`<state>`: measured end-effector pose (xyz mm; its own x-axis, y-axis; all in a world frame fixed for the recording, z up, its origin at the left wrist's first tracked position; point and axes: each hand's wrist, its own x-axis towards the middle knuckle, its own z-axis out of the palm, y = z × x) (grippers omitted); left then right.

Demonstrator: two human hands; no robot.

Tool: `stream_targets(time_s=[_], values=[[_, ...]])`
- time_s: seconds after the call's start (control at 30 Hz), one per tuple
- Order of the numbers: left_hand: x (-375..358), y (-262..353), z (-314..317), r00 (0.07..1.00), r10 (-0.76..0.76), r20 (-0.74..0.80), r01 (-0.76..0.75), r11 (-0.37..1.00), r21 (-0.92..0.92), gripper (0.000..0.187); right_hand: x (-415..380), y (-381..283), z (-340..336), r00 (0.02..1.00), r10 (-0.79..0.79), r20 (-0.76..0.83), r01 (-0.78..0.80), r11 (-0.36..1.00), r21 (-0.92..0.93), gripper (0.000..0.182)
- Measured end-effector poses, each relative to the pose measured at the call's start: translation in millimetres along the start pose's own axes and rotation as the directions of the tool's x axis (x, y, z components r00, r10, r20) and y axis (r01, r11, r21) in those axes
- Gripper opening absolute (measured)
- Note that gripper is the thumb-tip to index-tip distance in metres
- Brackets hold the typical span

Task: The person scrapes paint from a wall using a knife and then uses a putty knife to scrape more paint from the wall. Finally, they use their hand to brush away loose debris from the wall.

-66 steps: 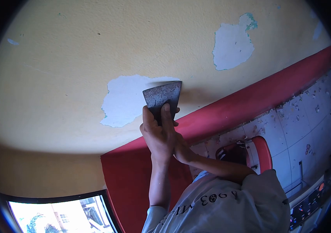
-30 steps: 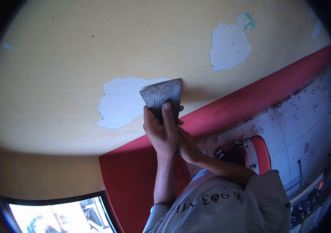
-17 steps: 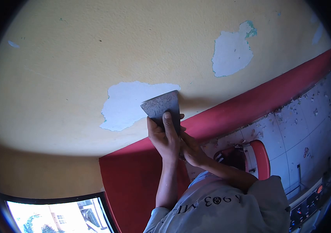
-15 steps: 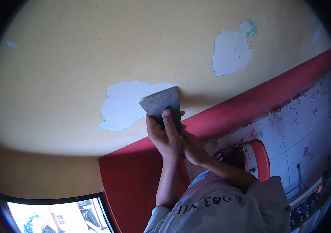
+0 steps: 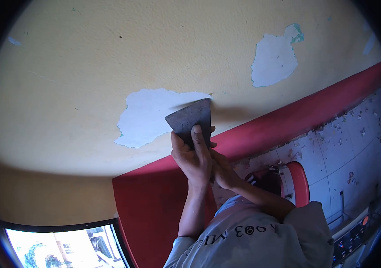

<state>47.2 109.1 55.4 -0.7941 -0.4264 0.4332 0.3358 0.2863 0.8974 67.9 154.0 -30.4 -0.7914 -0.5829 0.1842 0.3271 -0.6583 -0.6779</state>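
A wide grey metal scraper (image 5: 190, 118) touches the cream wall (image 5: 87, 58) at the right end of a bare white patch (image 5: 143, 114). My left hand (image 5: 192, 161) wraps round the lower blade, its thumb flat on the face. Behind and to the right of it, my right hand (image 5: 222, 169) is closed around the scraper's lower part, with its fingertips showing past the blade's right edge. The handle is mostly hidden by my hands. Higher up at the right, a second white patch (image 5: 273, 60) has greenish edges.
A red band (image 5: 289, 111) runs along the wall's bottom. Flakes lie on the tiled floor (image 5: 333, 152). A red chair (image 5: 298, 183) stands at the right of my body. A bright window (image 5: 65, 248) is at the lower left.
The scraper and both my hands have shifted slightly to the right along the wall. A small loose bit now shows by the blade's upper corner. The view has moved a little.
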Motion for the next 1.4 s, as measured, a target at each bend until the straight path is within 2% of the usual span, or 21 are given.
stream_targets(time_s=[0.07, 0.1, 0.17, 0.37, 0.43, 0.5, 0.6, 0.7, 0.8, 0.87, 0.97, 1.07, 1.17, 1.27, 1.4], values=[[1.0, 0.0, 1.8, 1.000, -0.001, 0.016, 0.001, 1.000, -0.021, 0.018, 0.7, -4.8, -1.5, 0.999, 0.041, -0.019, -0.042, 0.999, -0.018, 0.036], [2.9, 2.9, 3.7, 0.999, 0.032, 0.012, -0.032, 0.999, 0.014, 0.017, 1.5, -2.5, -1.3, 1.000, 0.005, -0.025, -0.006, 1.000, -0.019, 0.036], [0.4, 1.4, -0.6, 1.000, -0.008, 0.025, 0.008, 1.000, 0.010, 0.017, 4.8, 3.8, 1.5, 0.998, -0.063, -0.030, 0.062, 0.998, -0.024, 0.035], [4.9, 2.7, -0.3, 0.998, -0.011, 0.064, 0.012, 1.000, -0.006, 0.018, 4.4, -1.8, 0.7, 0.997, -0.051, -0.056, 0.049, 0.998, -0.027, 0.029], [2.7, 1.3, -2.8, 0.998, -0.014, 0.067, 0.014, 1.000, -0.003, 0.018, 4.3, 6.5, 0.5, 0.993, -0.115, -0.041, 0.113, 0.993, -0.035, 0.029], [0.3, -5.0, -4.4, 0.999, 0.005, 0.041, -0.005, 1.000, -0.022, 0.019, 3.5, 8.2, 0.6, 0.994, -0.107, -0.024, 0.106, 0.994, -0.038, 0.029], [-1.1, -5.3, -4.8, 0.996, -0.073, 0.055, 0.077, 0.994, -0.072, 0.016, 0.4, -0.8, -1.4, 0.998, -0.047, -0.033, 0.046, 0.998, -0.035, 0.031], [6.5, 8.1, -0.8, 0.995, -0.039, 0.095, 0.048, 0.995, -0.090, 0.016, -0.9, -8.6, 1.8, 0.998, -0.041, -0.049, 0.040, 0.999, -0.035, 0.035], [0.6, -0.7, -2.3, 0.998, -0.054, 0.045, 0.057, 0.995, -0.080, 0.015, 0.3, -10.9, 0.9, 0.999, -0.045, -0.023, 0.044, 0.997, -0.059, 0.038], [3.6, 1.4, -1.0, 0.996, -0.051, 0.077, 0.058, 0.994, -0.094, 0.015, -1.9, -11.4, -2.3, 1.000, -0.017, -0.009, 0.017, 0.999, -0.051, 0.040], [7.7, 11.1, 2.5, 0.995, -0.035, 0.098, 0.047, 0.991, -0.122, 0.015, 3.9, -21.9, 6.4, 0.986, -0.111, -0.122, 0.102, 0.992, -0.077, 0.035], [6.6, 11.5, -1.0, 0.994, -0.056, 0.095, 0.067, 0.991, -0.116, 0.015, 1.4, -20.0, 5.5, 0.995, -0.091, -0.044, 0.088, 0.994, -0.060, 0.040], [-1.2, -6.6, -3.4, 0.994, -0.084, 0.072, 0.093, 0.988, -0.123, 0.017, -4.2, -9.0, -4.9, 0.999, -0.044, -0.002, 0.044, 0.992, -0.121, 0.041], [8.6, 8.3, 1.0, 0.993, -0.060, 0.098, 0.072, 0.989, -0.130, 0.017, 3.2, -17.9, -0.5, 0.996, -0.081, -0.024, 0.080, 0.995, -0.052, 0.042], [7.6, 10.6, -0.7, 0.994, -0.079, 0.075, 0.089, 0.987, -0.137, 0.016, 1.0, -25.1, 7.3, 0.997, -0.070, -0.043, 0.066, 0.994, -0.092, 0.040]])
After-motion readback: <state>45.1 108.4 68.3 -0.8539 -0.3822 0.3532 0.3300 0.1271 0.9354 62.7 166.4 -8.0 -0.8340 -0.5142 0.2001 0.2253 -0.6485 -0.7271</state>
